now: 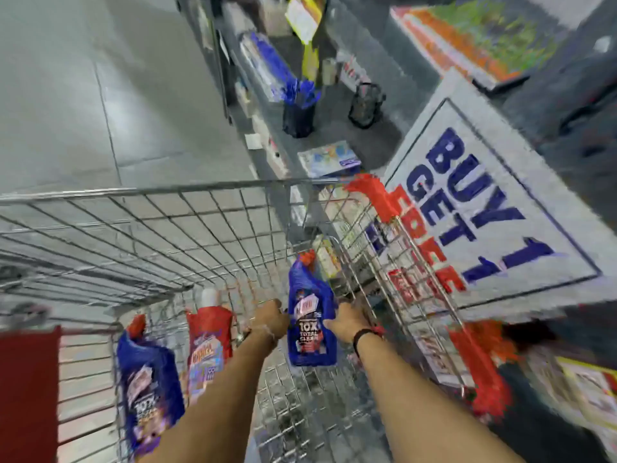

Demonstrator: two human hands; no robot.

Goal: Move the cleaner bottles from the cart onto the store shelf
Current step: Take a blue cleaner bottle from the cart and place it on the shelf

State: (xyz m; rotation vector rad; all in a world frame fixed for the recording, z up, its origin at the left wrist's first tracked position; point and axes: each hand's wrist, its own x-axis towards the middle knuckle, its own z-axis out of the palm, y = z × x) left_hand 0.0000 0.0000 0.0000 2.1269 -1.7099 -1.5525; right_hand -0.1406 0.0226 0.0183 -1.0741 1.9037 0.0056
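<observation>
Blue cleaner bottle (310, 324) is clasped between left hand (271, 320) and right hand (347, 324), both closed on it; lifting toward two o'clock, it could snag the cart (377, 255) rim

One wire cart (140, 228) holds three cleaner bottles: two blue bottles, one between the hands (310, 315) and one at the near left (147, 385), and one red bottle (208, 345). Two hands reach in, the left hand (272, 319) and the right hand (347, 324), and the right wrist bears one dark band (362, 337). One sign (484, 208) reading BUY 1 GET 1 stands by the cart; the shelf goods are too blurred to count.
</observation>
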